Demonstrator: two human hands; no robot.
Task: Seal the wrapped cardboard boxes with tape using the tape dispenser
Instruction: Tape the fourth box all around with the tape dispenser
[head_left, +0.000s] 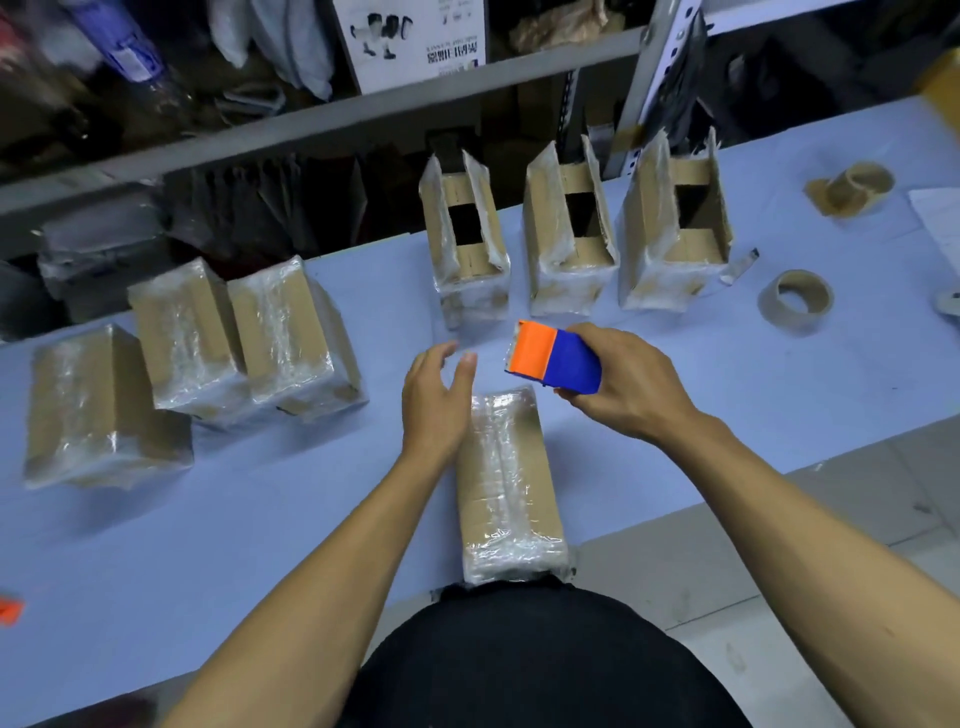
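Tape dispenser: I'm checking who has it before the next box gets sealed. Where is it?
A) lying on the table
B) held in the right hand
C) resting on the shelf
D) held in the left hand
B: the right hand grips the blue and orange tape dispenser above the box; the left hand is open and empty.

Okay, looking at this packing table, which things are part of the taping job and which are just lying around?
Part of the job:
- tape dispenser, held in the right hand
- wrapped box in front, left hand open beside it
- three open boxes behind
- three closed wrapped boxes at left

Lying about:
- tape rolls at right
- shelf clutter
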